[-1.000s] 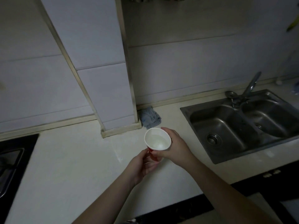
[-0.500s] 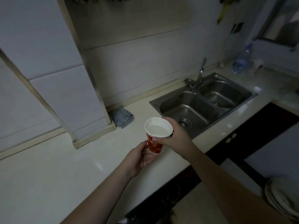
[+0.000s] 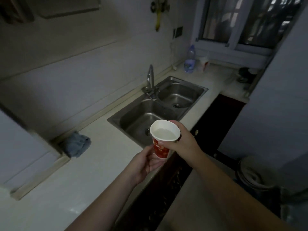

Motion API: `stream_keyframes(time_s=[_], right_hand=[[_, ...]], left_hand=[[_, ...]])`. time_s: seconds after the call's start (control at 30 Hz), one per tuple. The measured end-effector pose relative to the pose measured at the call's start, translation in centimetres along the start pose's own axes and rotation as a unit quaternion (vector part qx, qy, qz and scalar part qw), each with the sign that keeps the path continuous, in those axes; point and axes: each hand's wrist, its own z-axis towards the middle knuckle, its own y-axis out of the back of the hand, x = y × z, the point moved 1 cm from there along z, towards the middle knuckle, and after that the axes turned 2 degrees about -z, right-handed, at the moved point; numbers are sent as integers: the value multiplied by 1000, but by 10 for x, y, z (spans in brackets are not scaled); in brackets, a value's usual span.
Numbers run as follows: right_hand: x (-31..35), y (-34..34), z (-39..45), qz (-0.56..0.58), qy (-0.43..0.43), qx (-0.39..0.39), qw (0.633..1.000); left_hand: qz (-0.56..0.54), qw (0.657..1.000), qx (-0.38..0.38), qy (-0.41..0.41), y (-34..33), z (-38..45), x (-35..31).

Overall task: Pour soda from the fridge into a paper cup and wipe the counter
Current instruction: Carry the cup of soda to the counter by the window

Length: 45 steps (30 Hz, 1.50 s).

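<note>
A red paper cup (image 3: 160, 147) with a white rim and inside holds pale liquid and is lifted above the counter's front edge. My right hand (image 3: 181, 144) grips the cup near its rim from the right. My left hand (image 3: 145, 162) cups the cup's base from below and the left. A crumpled blue-grey cloth (image 3: 76, 144) lies on the pale counter (image 3: 80, 180) against the wall pillar, left of the sink.
A steel double sink (image 3: 196, 87) with a tap (image 3: 150, 77) is set in the counter behind the cup. A clear plastic bottle (image 3: 190, 60) and a small white container (image 3: 204, 63) stand by the window at the far right. Dark cabinet fronts run under the counter.
The view has swung to the right, bringing the window and bottle into sight. Both hands keep the cup, which now sits over the counter's front edge near the sink.
</note>
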Motion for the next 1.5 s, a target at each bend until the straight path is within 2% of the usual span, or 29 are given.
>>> stream_keyframes(time_s=[0.33, 0.63, 1.1, 1.5], right_hand=[[-25, 159, 20, -9, 8, -65, 998], [-51, 242, 49, -23, -9, -102, 994], [-76, 308, 187, -50, -39, -137, 989], [-80, 329, 321, -85, -25, -156, 984]], left_hand=[[60, 996, 56, 46, -149, 72, 17], [145, 984, 86, 62, -234, 127, 19], [144, 981, 98, 86, -293, 275, -47], [144, 982, 88, 88, -308, 398, -125]])
